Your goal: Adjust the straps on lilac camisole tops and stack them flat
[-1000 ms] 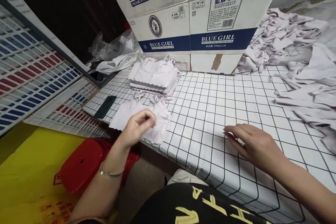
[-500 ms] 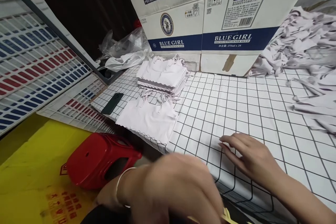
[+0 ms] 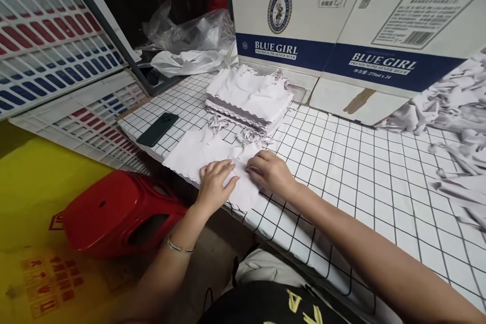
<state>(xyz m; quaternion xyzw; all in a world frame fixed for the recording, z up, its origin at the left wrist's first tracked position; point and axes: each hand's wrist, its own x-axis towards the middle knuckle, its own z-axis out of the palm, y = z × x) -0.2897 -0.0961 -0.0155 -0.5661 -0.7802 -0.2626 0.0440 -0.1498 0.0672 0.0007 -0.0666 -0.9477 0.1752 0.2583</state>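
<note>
A pale pinkish-white camisole top (image 3: 193, 149) with a scalloped hem and bunched straps lies flat at the table's near left edge. On its middle rests my left hand (image 3: 216, 182), fingers stretched out and thumb apart. At the top's right side, the fingertips of my right hand (image 3: 271, 174) are drawn together on the fabric; the exact grip is partly hidden. Just behind is a neat stack of similar tops (image 3: 248, 93).
A dark phone (image 3: 157, 129) lies left on the grid-patterned tabletop (image 3: 322, 162). An upright beer carton (image 3: 296, 20) stands behind the stack, with loose pale garments (image 3: 448, 98) at right. Plastic bags (image 3: 190, 58) sit at the back left. A red stool (image 3: 121, 212) and plastic crates (image 3: 49, 35) are left.
My left hand has gone from low in front of my body onto the camisole top. My right hand has moved left from the bare tabletop to the top's right side. The view has shifted.
</note>
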